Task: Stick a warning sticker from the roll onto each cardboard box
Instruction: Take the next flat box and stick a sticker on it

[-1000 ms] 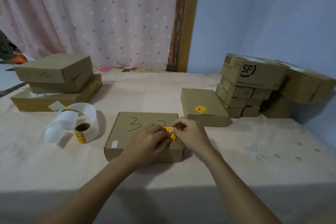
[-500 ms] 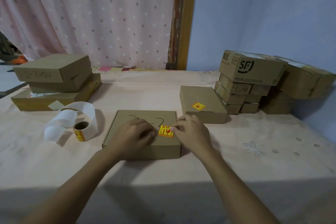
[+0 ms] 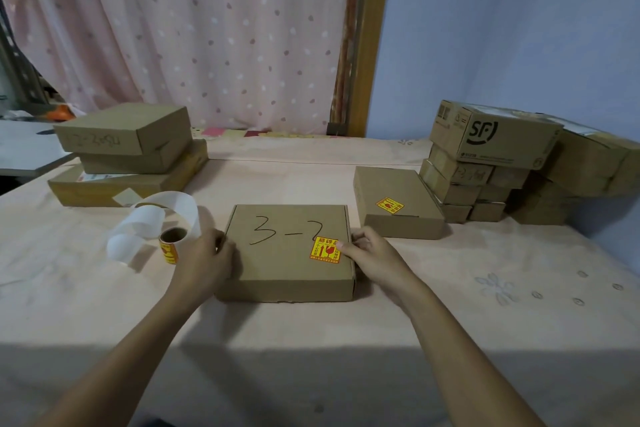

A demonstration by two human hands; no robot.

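**Two boxes stickered, stacks left**

Box 3-2 [image 3: 277, 267] sits mid-worktop [image 3: 311, 340], sticker [image 3: 325, 250] on the lid's near-right corner. Left hand [image 3: 204, 260] and right hand [image 3: 374, 253] grasp its opposite sides, fingers curled on the edges. Rear box [image 3: 391, 184] also stickered. Roll [image 3: 171, 243] lies just left. Left stack [image 3: 121, 135] and right stack [image 3: 491, 142] show no stickers.

A pink curtain [image 3: 207, 28] dotted with small spots hangs across the back. A wooden post [image 3: 370, 38] stands at its right edge, and beside that is a pale blue wall [image 3: 519, 28]. A peach tablecloth [image 3: 311, 340] covers the table (faint flower embroidery [image 3: 497, 288] shows on its right part). At the far left lies a grey-white surface [image 3: 24, 149], with something orange [image 3: 60, 113] behind it, too small to identify.
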